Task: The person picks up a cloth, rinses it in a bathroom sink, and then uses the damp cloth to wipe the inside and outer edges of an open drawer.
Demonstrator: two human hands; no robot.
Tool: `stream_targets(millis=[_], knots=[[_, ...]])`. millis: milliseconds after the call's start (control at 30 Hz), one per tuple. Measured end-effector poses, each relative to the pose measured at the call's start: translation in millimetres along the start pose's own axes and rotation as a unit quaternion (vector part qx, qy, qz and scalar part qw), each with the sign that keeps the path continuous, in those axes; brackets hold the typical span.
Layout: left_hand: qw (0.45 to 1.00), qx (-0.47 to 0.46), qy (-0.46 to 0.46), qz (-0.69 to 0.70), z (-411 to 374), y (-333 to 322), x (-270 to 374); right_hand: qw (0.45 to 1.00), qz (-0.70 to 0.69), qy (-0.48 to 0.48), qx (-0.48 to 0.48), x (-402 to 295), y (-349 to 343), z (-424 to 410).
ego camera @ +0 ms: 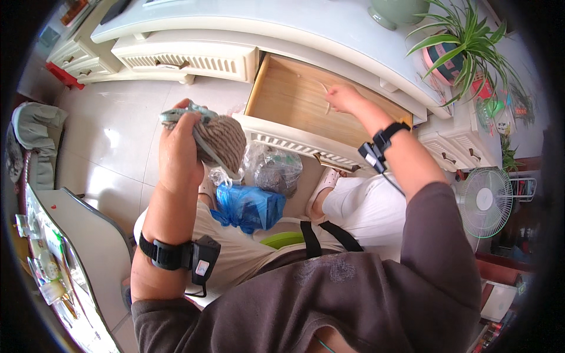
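Observation:
My left hand point(183, 141) is closed around a bundle of cloth point(223, 137), brown and ribbed with a pale blue-green part at its top, held up over the floor left of an open drawer. My right hand point(342, 99) is inside the wooden drawer point(287, 90), with its fingers curled on a thin pale strip point(327, 107) that sticks out above and below them. What the strip is made of cannot be told. The drawer's bottom shows bare wood around the hand. Below the drawer's front, clear plastic bags point(278, 170) with dark contents lie near my feet.
A blue plastic bag point(251, 207) and a green rim point(282, 239) are between my legs. On the white cabinet top point(309, 26) stand a potted spider plant point(446, 61) and a green vessel point(395, 11). A fan point(485, 202) is at right, a white-topped table point(84, 238) at left.

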State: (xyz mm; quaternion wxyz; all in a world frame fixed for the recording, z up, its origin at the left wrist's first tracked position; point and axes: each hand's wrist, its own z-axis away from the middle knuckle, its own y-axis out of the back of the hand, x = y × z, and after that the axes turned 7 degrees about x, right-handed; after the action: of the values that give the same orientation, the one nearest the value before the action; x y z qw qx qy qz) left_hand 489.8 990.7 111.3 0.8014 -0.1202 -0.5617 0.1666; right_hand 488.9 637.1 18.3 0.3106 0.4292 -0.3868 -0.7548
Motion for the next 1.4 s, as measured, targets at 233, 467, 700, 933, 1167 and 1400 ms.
stream_targets(millis=[233, 467, 700, 933, 1167, 1400], knots=[[0.998, 0.025, 0.050, -0.018, -0.6, -1.5, 4.5, 0.976, 0.093, -0.180, -0.081, 38.4, -27.6, -66.0], [0.997, 0.019, 0.067, -0.016, -10.9, -7.7, 7.6, 0.943, 0.190, -0.225, -0.155, 62.1, -69.4, -101.0], [0.998, 0.005, 0.069, -0.012, -13.7, -12.2, 10.2, 0.989, -0.038, -0.022, -0.142, -7.3, -6.9, -27.8], [0.999, -0.003, 0.035, 0.018, 4.9, 11.9, 9.7, 0.976, -0.191, 0.107, 0.017, -77.5, 91.1, 53.5], [1.000, -0.004, 0.017, 0.017, -1.0, 21.3, 1.6, 0.978, -0.109, -0.011, 0.177, -79.5, 148.2, 10.3], [0.998, -0.036, 0.022, 0.047, -0.7, 10.9, 0.9, 0.941, -0.224, 0.089, 0.238, -113.3, 116.8, 36.8]])
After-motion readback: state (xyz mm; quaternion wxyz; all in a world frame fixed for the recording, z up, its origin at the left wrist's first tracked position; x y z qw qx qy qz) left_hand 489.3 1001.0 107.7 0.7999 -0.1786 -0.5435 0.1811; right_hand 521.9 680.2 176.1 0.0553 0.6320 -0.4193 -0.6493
